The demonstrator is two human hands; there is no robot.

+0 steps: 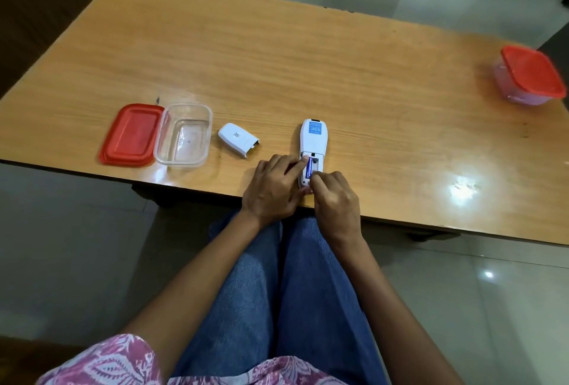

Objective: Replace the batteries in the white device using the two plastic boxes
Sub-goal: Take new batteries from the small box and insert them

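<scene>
The white device (313, 138) lies face down near the table's front edge, its battery bay uncovered. A blue battery (309, 167) sits in the bay. My left hand (275, 186) rests at the device's left side, index fingertip on the battery's upper end. My right hand (334, 196) is at the device's lower end, fingertips pinched at the battery's bottom. The white battery cover (236, 139) lies loose to the left. Further left stands an open clear plastic box (184, 135), with nothing in it, and its red lid (131, 134) beside it. A second box with a red lid on (531, 75) stands far right.
The wooden table (308, 61) has a near edge just under my hands and a far edge at the top. My knees in blue jeans are below the table edge. A tiled floor surrounds the table.
</scene>
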